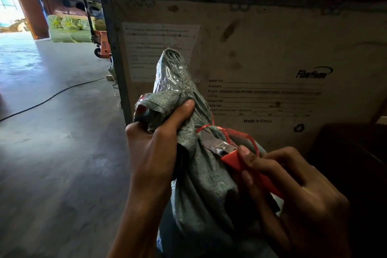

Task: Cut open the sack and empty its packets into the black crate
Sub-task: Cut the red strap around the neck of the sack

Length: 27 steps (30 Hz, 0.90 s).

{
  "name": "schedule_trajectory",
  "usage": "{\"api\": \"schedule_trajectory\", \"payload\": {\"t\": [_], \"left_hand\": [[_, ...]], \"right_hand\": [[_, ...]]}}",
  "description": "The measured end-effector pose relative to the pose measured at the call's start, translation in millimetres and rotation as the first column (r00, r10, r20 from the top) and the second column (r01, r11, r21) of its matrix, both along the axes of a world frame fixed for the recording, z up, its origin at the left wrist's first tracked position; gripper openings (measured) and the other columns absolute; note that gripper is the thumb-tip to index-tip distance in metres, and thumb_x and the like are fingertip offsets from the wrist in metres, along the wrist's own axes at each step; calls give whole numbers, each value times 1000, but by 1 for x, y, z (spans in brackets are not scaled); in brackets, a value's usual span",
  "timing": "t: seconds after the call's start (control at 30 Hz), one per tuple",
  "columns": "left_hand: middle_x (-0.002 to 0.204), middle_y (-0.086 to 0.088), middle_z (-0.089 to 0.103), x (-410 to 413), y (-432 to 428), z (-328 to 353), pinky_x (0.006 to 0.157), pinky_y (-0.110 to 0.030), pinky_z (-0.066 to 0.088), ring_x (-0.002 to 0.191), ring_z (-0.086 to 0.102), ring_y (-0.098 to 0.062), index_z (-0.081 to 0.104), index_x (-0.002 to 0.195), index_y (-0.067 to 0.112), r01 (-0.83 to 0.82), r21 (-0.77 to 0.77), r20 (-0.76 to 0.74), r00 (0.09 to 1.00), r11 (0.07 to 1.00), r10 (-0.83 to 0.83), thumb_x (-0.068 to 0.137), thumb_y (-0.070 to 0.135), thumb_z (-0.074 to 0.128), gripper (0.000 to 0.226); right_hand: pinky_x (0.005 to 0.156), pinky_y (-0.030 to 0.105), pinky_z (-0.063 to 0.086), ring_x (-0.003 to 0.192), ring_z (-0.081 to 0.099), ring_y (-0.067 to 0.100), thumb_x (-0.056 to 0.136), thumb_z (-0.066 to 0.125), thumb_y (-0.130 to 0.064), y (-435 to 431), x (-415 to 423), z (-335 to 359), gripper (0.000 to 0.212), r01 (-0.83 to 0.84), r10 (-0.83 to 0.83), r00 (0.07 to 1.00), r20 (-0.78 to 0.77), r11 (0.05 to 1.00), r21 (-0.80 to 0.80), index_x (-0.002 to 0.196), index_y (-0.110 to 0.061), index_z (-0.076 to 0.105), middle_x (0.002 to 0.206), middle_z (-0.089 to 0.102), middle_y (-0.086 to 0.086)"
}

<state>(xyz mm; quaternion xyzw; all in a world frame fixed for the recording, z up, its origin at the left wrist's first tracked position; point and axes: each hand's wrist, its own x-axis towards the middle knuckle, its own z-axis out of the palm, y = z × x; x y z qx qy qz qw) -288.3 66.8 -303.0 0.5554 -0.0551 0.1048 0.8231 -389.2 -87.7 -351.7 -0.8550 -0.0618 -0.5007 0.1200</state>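
A grey-green woven sack (201,184) stands upright in front of me, its neck bunched and tied with a red string (206,126). My left hand (155,148) grips the gathered top of the sack just above the tie. My right hand (293,190) holds a red-handled cutter (236,161), its tip pressed against the sack right below the tie, where a slit shows something shiny inside. A clear plastic liner pokes out of the sack's top (171,69). At the right edge lies a dark shape (351,153); whether it is the black crate I cannot tell.
A large dirty shipping crate (261,48) with printed labels stands directly behind the sack. To the left, concrete floor (52,121) with a black cable (52,95) across it. Farther back an orange pallet jack (102,45) and green wrapped rolls (69,29) by an open doorway.
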Motion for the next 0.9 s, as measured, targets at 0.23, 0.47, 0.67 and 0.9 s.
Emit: {"api": "schedule_trajectory", "payload": {"t": [0.23, 0.47, 0.67, 0.9], "left_hand": [[83, -2, 83, -1, -2, 0, 72, -34, 63, 81, 81, -19, 82, 81, 17, 3, 8, 26, 1000, 1000, -3, 80, 15, 80, 3], [86, -2, 83, -4, -12, 1, 80, -39, 63, 84, 80, -19, 82, 86, 15, -8, 12, 27, 1000, 1000, 8, 79, 17, 80, 7], [84, -2, 83, -9, -20, 0, 80, -39, 62, 83, 81, -19, 83, 84, 15, -29, 18, 35, 999, 999, 28, 78, 19, 82, 7], [82, -6, 83, -9, -23, -1, 78, -39, 63, 82, 81, -23, 83, 85, 11, -47, 8, 20, 999, 999, 47, 78, 17, 82, 10]], "right_hand": [[54, 38, 49, 59, 61, 23, 97, 59, -39, -2, -2, 0, 22, -19, 19, 1000, -6, 999, 33, 106, -32, 78, 84, 69, -4], [52, 39, 50, 57, 61, 24, 96, 62, -36, -8, -3, -1, 21, -10, 10, 1000, 17, 1000, 25, 109, -31, 78, 84, 70, -2], [53, 38, 49, 58, 59, 22, 98, 60, -37, -12, -5, -3, 23, -4, 3, 999, 34, 1000, 25, 114, -31, 75, 86, 70, -1], [57, 37, 49, 61, 58, 20, 94, 67, -35, -15, -2, -7, 21, 15, -16, 994, 112, 1000, 13, 114, -33, 75, 85, 72, 0]]}}
